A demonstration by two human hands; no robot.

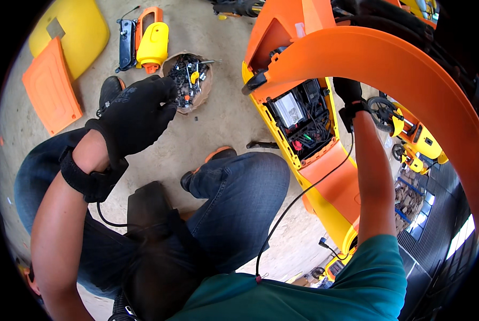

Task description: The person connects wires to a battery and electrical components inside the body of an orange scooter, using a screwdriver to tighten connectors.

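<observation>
My left hand [138,113], in a black glove, is held over my bent leg, just left of a round container [210,88] full of small dark and metal parts. Its thumb stands apart from the loosely bent fingers, and nothing shows between them. My right hand [347,91], also gloved, is at the far right side of an orange and yellow scooter body [330,174]. A large curved orange panel [376,45] hides its fingers, so its grip does not show. Between the hands, the body's opened compartment holds a silver box [289,109] and tangled black wires [317,131].
A yellow panel [84,32] and an orange panel [52,85] lie far left. Beyond the container are a yellow cover [153,45] and a black part [126,45]. More yellow vehicles [424,142] stand at right. A cable [298,200] runs from my right wrist to my shirt.
</observation>
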